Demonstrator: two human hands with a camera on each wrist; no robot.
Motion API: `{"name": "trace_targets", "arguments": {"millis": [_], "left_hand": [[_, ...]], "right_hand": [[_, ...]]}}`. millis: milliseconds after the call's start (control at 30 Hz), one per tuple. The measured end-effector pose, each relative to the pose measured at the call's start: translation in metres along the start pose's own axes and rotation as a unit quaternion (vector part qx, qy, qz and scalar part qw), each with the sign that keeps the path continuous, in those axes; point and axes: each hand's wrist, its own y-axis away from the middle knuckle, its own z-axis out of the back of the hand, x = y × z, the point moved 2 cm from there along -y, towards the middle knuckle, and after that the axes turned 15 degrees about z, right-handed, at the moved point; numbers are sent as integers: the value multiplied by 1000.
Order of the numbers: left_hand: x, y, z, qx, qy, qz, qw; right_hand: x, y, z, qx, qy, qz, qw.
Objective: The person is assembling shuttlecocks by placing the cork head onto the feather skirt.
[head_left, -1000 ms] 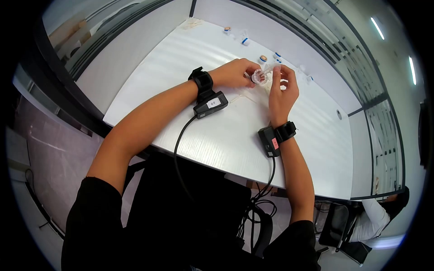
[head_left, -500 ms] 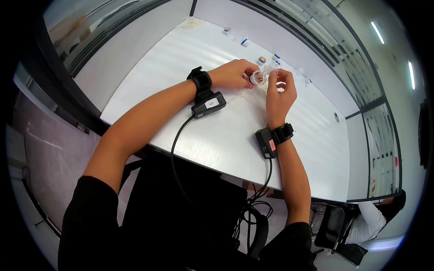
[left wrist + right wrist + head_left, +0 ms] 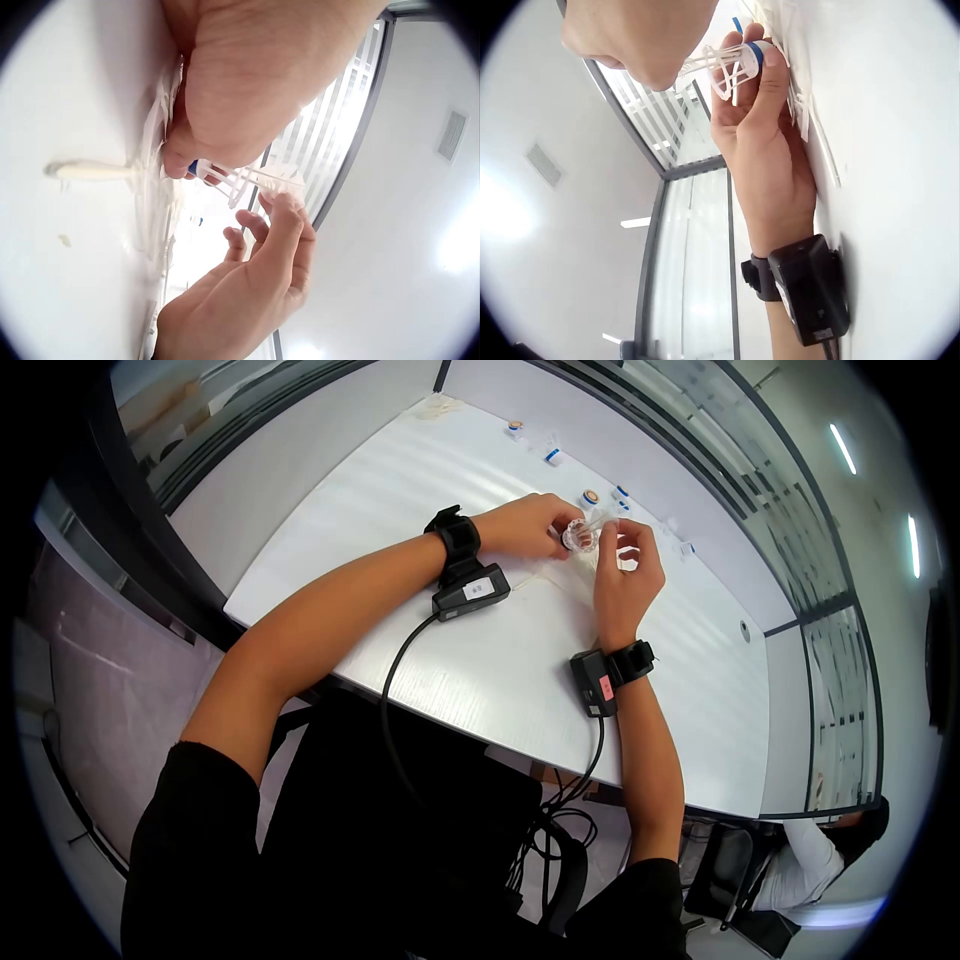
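In the head view my left hand [image 3: 525, 525] grips a small shuttlecock [image 3: 577, 537] with an openwork plastic skirt. The right wrist view shows my left thumb against its pale head, beside the blue band [image 3: 757, 54]. Thin white shafts [image 3: 718, 58] run out of the skirt toward my right hand [image 3: 628, 585]. There my right fingertips pinch a translucent white feather piece [image 3: 283, 176], seen in the left wrist view. The other right fingers are loosely bent. Just below the hands, loose white feathers [image 3: 154, 161] lie on the table.
Along the back of the white table [image 3: 470, 690] stand several shuttlecock pieces with blue bands, one with a tan top [image 3: 591, 496]. Pale scraps [image 3: 440, 405] lie in the far left corner. Partition walls [image 3: 300, 470] enclose the table. Cables hang from both wrist cameras.
My right fingertips have come slightly lower and closer to the shuttlecock. My left hand keeps its grip; the head view has shifted a little.
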Motion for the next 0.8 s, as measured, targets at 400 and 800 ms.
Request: {"name": "trace_targets", "arguments": {"millis": [400, 800], "left_hand": [[2, 0, 1, 7, 9, 19, 1000], [-2, 0, 1, 7, 4, 25, 1000]], "right_hand": [[-8, 1, -1, 39, 1, -19, 999], [-6, 3, -2, 32, -13, -60, 998]]}}
